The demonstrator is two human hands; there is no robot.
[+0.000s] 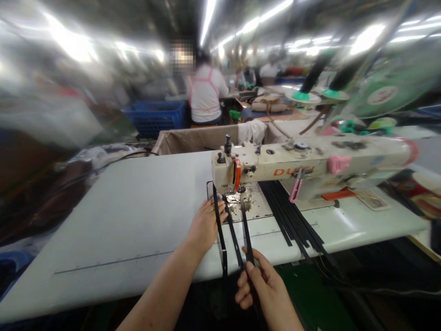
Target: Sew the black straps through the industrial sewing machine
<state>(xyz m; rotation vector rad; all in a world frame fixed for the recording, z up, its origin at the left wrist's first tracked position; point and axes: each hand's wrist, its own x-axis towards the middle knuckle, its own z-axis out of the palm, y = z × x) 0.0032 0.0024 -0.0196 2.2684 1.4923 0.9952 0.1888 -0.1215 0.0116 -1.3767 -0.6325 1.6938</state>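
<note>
Near the needle of a white sewing machine [310, 161], my left hand [206, 220] lies with fingers stretched out flat beside the presser foot [234, 197]. One black strap [219, 225] runs across the back of that hand and hangs over the table's front edge. Its fingertips are close to a second black strap [234, 239]; whether they press on it I cannot tell. Below the table edge my right hand [260, 280] pinches another black strap [245, 225] between thumb and fingers. That strap stretches from the needle area toward me.
Several more black straps [285, 214] lie under the machine arm. Pink-handled snips [295, 187] hang on the machine's front. Behind the white table [120, 211] stands a fabric-lined bin [193, 140]. Farther off are a blue crate [156, 115] and a seated person [206, 94].
</note>
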